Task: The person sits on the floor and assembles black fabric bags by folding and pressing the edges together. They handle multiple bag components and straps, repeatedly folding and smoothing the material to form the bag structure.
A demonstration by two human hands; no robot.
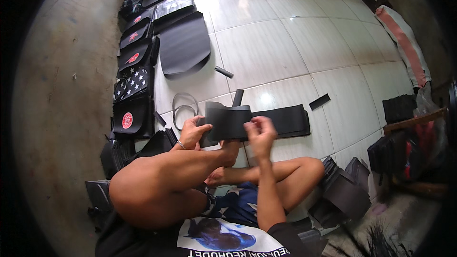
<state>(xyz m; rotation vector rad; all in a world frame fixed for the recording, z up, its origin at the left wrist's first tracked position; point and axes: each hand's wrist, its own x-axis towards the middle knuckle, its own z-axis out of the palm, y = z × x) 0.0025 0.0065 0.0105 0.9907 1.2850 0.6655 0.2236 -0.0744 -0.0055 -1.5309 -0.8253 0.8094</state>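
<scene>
My left hand (191, 132) grips the left end of a black flexible sheet (227, 123), its thumb on top. The sheet curls up at its upper edge and is raised over my foot. My right hand (261, 133), slightly blurred, is at the sheet's right edge with its fingers curled together; whatever is between them is hidden. Behind that hand, a flat stack of long black strips (284, 121) extends to the right over the tiles. A short black piece (238, 97) pokes out above the sheet.
A thin grey loop of band (179, 106) lies left of the sheet. Small black offcuts (319, 102) are scattered on the tiled floor (266, 43). Black flaps with red emblems (131, 59) line the left wall. Black pieces (343, 191) are heaped at lower right, near a wooden stand (416, 120).
</scene>
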